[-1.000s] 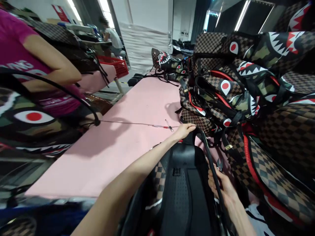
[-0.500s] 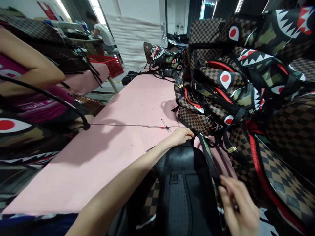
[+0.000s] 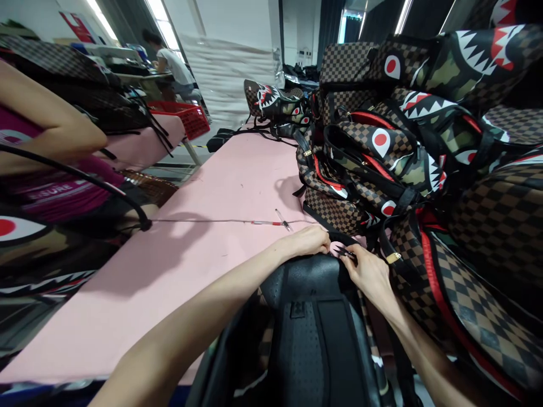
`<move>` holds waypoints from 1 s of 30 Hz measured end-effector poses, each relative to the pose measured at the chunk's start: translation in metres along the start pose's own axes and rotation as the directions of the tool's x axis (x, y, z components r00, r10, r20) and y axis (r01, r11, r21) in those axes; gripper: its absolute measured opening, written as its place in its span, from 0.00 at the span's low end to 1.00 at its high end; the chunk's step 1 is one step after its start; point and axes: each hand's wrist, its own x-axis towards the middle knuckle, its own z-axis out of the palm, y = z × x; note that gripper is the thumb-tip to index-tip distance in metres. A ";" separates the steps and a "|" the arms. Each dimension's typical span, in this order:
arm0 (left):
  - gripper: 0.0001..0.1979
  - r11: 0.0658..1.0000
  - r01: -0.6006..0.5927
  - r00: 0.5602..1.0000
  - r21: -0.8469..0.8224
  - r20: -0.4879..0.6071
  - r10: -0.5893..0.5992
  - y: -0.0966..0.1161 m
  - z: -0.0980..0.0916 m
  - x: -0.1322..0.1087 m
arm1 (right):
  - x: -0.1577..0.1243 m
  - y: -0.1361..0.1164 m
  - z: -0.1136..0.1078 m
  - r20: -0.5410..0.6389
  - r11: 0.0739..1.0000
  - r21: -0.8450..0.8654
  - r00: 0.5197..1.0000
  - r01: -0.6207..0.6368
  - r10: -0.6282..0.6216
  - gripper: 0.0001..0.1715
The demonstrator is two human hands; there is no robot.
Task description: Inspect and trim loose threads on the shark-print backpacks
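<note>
A black backpack (image 3: 299, 345), its padded back panel facing up, lies in front of me on the pink tabletop. At its far end my left hand (image 3: 311, 240) is closed on the black top handle (image 3: 339, 236), where the handle joins the bag. My right hand (image 3: 369, 274) is at the same end, fingers wrapped round small black thread snips (image 3: 344, 252). The snips' two pointed tips are apart and aim left, toward my left fingers. Whatever lies between the tips is too small to make out.
Checkered backpacks with shark faces (image 3: 382, 141) are piled along the right side. A pen (image 3: 282, 220) and a thin cord (image 3: 203, 221) lie on the pink table (image 3: 237, 186). A person in a purple shirt (image 3: 63, 192) is at the left; a red crate (image 3: 186, 120) stands behind.
My right hand has moved up and left from the bag's right side to the top handle, and the snips now show in it. My left hand stays at the handle.
</note>
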 end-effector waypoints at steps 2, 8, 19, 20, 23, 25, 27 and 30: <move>0.07 0.999 0.007 1.000 0.036 0.003 -0.007 0.004 -0.001 -0.001 | 0.003 -0.002 -0.002 0.012 1.000 0.025 1.000 -0.014 0.014 0.13; 0.10 0.994 0.033 0.999 0.108 -0.031 -0.029 0.009 0.008 -0.011 | 0.014 -0.003 -0.005 0.104 0.994 0.074 0.992 -0.077 0.069 0.15; 0.10 0.973 0.105 0.973 -0.205 -0.179 -0.143 -0.001 0.012 -0.017 | 0.027 -0.012 -0.021 0.224 0.998 0.021 0.973 -0.066 0.060 0.16; 0.10 0.974 0.067 0.983 -0.218 -0.154 -0.102 -0.002 0.011 -0.017 | 0.027 -0.011 -0.021 0.227 0.998 0.024 0.972 -0.061 0.054 0.16; 0.09 0.977 -0.036 0.996 -0.210 -0.083 0.018 -0.003 0.009 -0.016 | 0.025 -0.008 -0.019 0.215 0.999 0.016 0.976 -0.048 0.044 0.17; 0.08 0.982 -0.051 0.997 -0.180 -0.070 0.039 -0.003 0.008 -0.015 | 0.024 -0.006 -0.017 0.209 0.999 0.004 0.977 -0.045 0.043 0.17; 0.08 0.987 -0.046 0.997 -0.151 -0.064 0.037 -0.002 0.008 -0.014 | 0.023 -0.006 -0.017 0.209 0.999 0.005 0.977 -0.043 0.041 0.16; 0.09 0.993 -0.013 0.998 -0.119 -0.063 0.005 0.000 0.007 -0.014 | 0.024 -0.007 -0.017 0.205 0.999 0.015 0.978 -0.046 0.042 0.17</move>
